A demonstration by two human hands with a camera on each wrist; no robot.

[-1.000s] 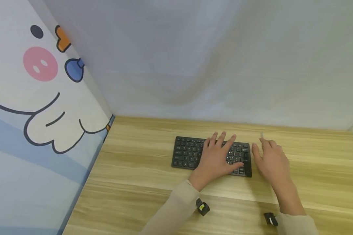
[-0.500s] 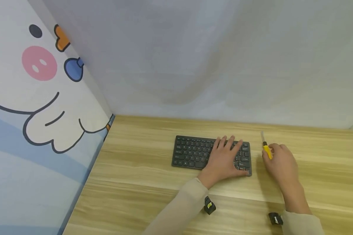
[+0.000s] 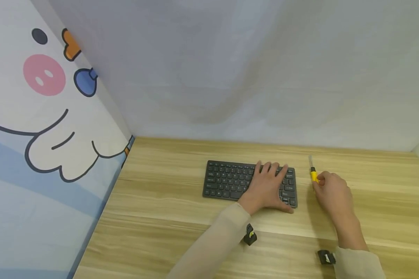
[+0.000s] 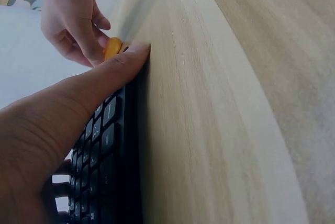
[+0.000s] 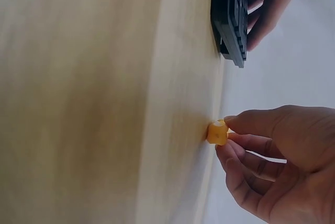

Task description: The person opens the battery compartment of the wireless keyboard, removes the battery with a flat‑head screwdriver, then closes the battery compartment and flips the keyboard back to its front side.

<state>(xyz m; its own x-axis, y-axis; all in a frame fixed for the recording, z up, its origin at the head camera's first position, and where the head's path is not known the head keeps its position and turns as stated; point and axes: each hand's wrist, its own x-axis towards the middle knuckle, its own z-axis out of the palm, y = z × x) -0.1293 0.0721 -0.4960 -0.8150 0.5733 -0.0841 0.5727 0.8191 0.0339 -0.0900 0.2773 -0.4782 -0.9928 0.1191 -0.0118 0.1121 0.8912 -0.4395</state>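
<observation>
A black keyboard (image 3: 225,180) lies on the wooden table. My left hand (image 3: 265,190) spans its right part, fingertips at the far edge and thumb at the near one, gripping it from both sides. The palm hides several keys. Just right of the keyboard is a screwdriver (image 3: 313,175) with a yellow handle, black collar and thin metal shaft pointing away from me. My right hand (image 3: 335,195) pinches its handle between thumb and fingers, covering the rear part in the head view. The rounded yellow handle end (image 5: 218,134) shows between the fingertips in the right wrist view.
The wooden table (image 3: 153,217) meets a pale grey fabric backdrop (image 3: 209,97) along its far edge. On the left stands a panel (image 3: 56,116) with cartoon prints. Small black cameras (image 3: 250,235) sit at both wrists.
My left hand has slid right across the keyboard, its thumb going from the keys to the near edge. My right hand has drawn back, uncovering the yellow handle it pinches.
</observation>
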